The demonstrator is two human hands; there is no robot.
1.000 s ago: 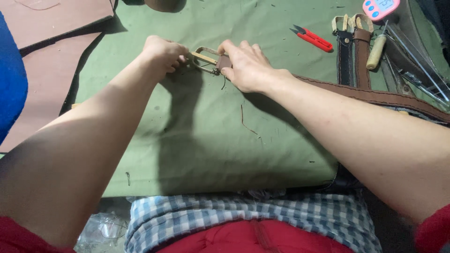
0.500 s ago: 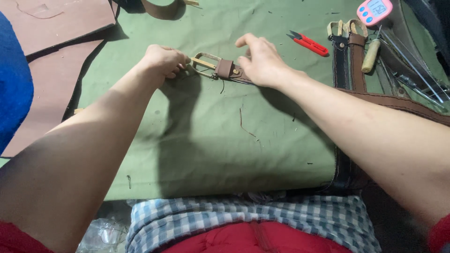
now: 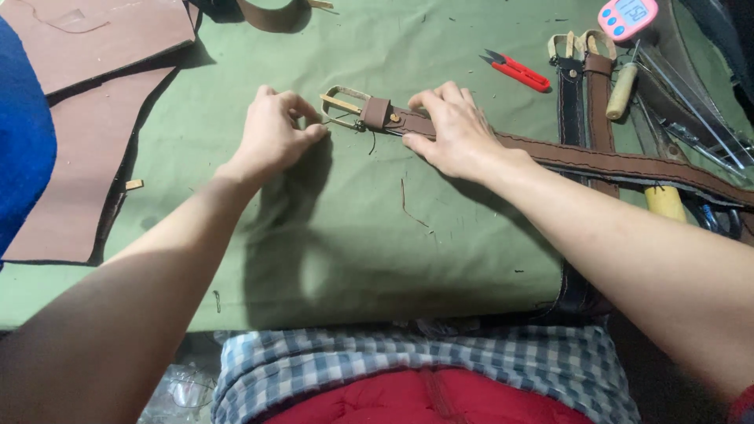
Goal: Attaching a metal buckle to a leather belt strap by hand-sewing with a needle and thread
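Note:
A brown stitched leather belt (image 3: 597,161) lies across the green cloth (image 3: 353,235), its brass buckle (image 3: 340,104) and leather keeper loop (image 3: 375,113) pointing left. My right hand (image 3: 455,132) rests on the strap just right of the keeper, fingers over the far edge and thumb along the near edge, holding it down. My left hand (image 3: 273,135) sits just left of the buckle, thumb and fingers pinched together. A thin thread seems to run from the pinch to the buckle.
Red thread snips (image 3: 518,71), a pink timer (image 3: 628,14), two more belts (image 3: 585,94), a wooden-handled tool (image 3: 620,90) and metal tools lie at the right. Brown leather sheets (image 3: 78,157) and a blue object (image 3: 23,133) are at the left.
My left hand has come off the buckle and drawn slightly left with its fingers pinched. My right hand has settled flat on the strap beside the keeper.

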